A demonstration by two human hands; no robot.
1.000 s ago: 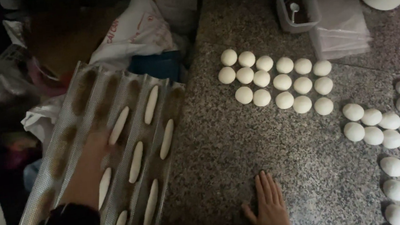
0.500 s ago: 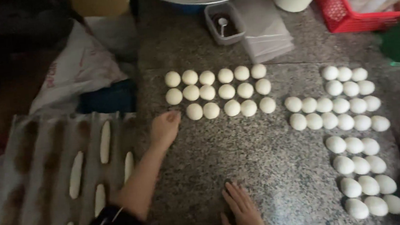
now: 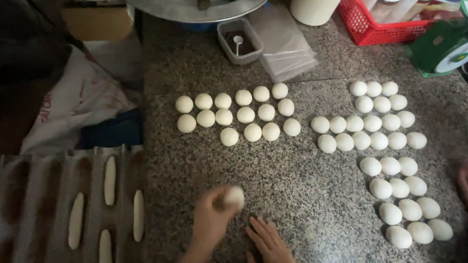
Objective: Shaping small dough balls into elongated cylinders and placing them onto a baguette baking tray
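Since half a second ago the left hand [image 3: 214,213] has drawn back from the rows, fingers now cupped around one dough ball [image 3: 233,197] at lower centre; the right hand [image 3: 271,250] lies flat, released, on the worktop [image 3: 306,181]. That ball looks light, soft, easily dented: best cradled underneath.

At upper left I saw a white printed bag [image 3: 76,103]; at upper right, a green scale's round white dial [image 3: 453,56].

left hand [image 3: 214,212] curled (fingers closed), right hand [image 3: 272,249] flat
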